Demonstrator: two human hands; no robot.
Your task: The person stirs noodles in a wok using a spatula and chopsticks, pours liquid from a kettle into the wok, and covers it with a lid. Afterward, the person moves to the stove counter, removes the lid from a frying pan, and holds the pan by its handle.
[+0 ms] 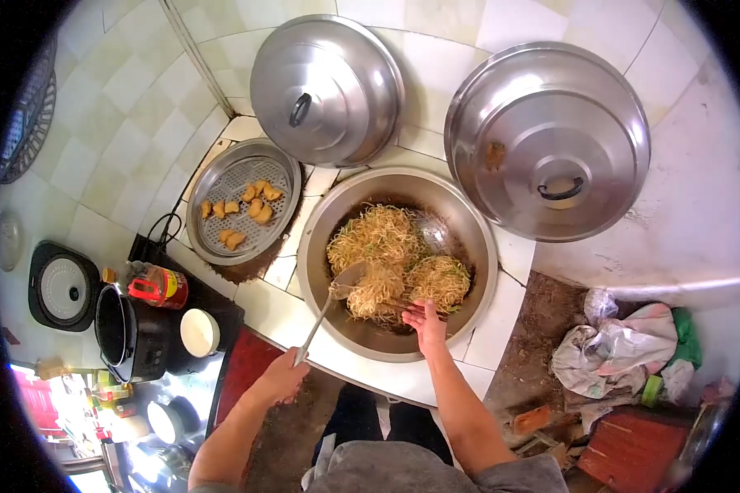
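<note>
A wide metal pan (pixel 313 283) set into the tiled counter holds noodles (pixel 382 234) with green bits. My left hand (pixel 281 378) is closed around the long handle of a metal ladle (pixel 319 322), whose head rests at the left part of the noodles. In my right hand (pixel 427 330), over the pan's near rim, are dark thin chopsticks (pixel 404 307), pinched between the fingers, their tips among the noodles. Between ladle and chopsticks a clump of noodles (pixel 376 289) is gathered.
Two large metal lids (pixel 329 82) (pixel 551 140) lean against the back wall. To the left, a perforated metal tray (pixel 247 214) bears several golden fried pieces. A black rice cooker (pixel 140 337), a red-lidded jar (pixel 168 287) and a white bowl (pixel 200 332) stand further left. Bags (pixel 617 349) lie at right.
</note>
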